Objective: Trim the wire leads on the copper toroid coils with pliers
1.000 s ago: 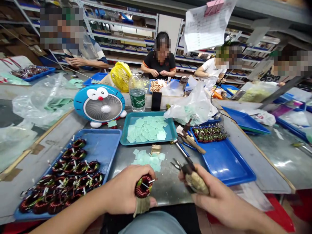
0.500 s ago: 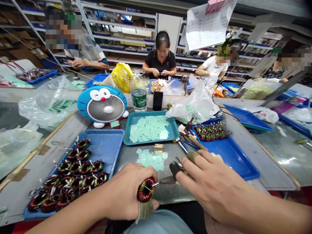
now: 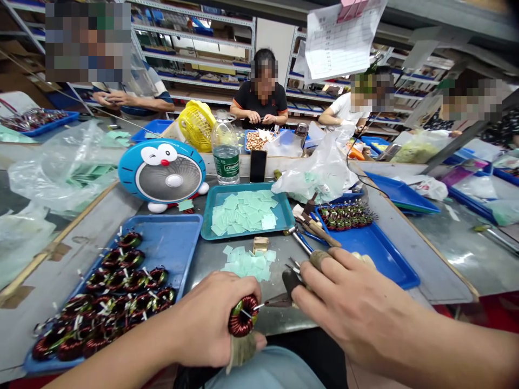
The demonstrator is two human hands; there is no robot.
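My left hand (image 3: 219, 319) is wrapped round a copper-wound ring coil (image 3: 242, 316), with a cloth-like wrap on a finger below it. White-sleeved leads stick out of the coil. My right hand (image 3: 336, 292) holds dark-handled pliers (image 3: 279, 300), whose pointed tip is at the lead on the coil's right side. A second tool's metal end shows by the right fingers, its shape unclear. Pale green square sheets (image 3: 248, 265) lie on the bench just beyond my hands.
Many similar coils sit in a blue tray (image 3: 172, 232) at left. A teal tray (image 3: 206, 213) holds green sheets. Hand tools (image 3: 320, 231) and another blue tray (image 3: 389, 259) lie at right. A cartoon-faced fan (image 3: 162, 173) and bottle (image 3: 226, 156) stand behind. Several people sit beyond.
The view has shifted slightly, so the bench and trays appear a little further left. Both hands keep their hold, with the pliers still at the lead.
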